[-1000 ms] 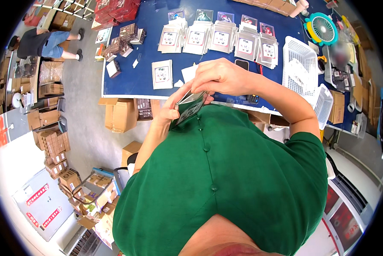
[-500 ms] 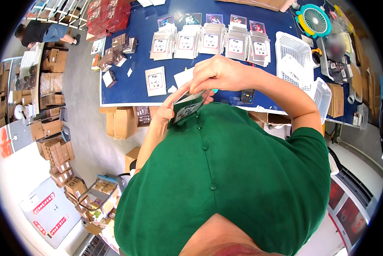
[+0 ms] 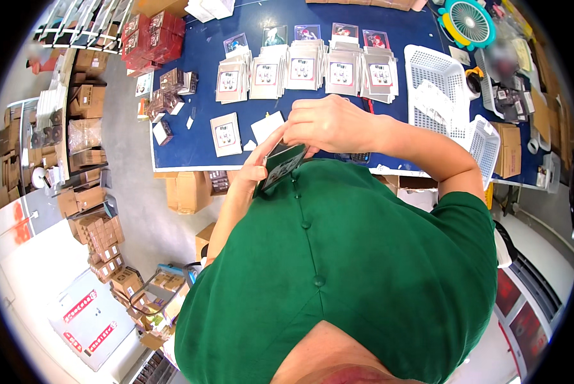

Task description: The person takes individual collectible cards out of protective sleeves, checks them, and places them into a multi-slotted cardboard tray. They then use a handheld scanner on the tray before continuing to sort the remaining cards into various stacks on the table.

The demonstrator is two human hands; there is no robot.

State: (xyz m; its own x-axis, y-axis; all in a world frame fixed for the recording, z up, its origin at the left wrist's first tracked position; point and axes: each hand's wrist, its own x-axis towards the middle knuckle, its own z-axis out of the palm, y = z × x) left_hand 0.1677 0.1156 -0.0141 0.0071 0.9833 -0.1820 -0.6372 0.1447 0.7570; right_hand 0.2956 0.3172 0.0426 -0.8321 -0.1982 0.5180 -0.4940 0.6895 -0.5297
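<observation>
Blue counter (image 3: 192, 148); perforated white basket (image 3: 437, 63) at right; five card stacks (image 3: 301, 70) in a row left of it. Right hand (image 3: 328, 125) curled at packet's top edge, hold unclear; left hand (image 3: 252, 170) clasping the tilted dark packet (image 3: 282, 170), near counter edge.

Flat, rectangular, glossy packet (image 3: 280, 170), one piece: thin in body, near face dark green with a sheen, bearing grey-and-white print too small to make out. Pose: tilted, long side slanting from lower left to upper right, near face toward the wearer's chest. Position: raised in front of the green button-front shirt (image 3: 338, 256), gripped by the left hand (image 3: 246, 174), thumb lying across the near face at its left end. Upper edge: partly covered by the bent fingers of the right hand (image 3: 322, 125); contents, if any, indistinct
</observation>
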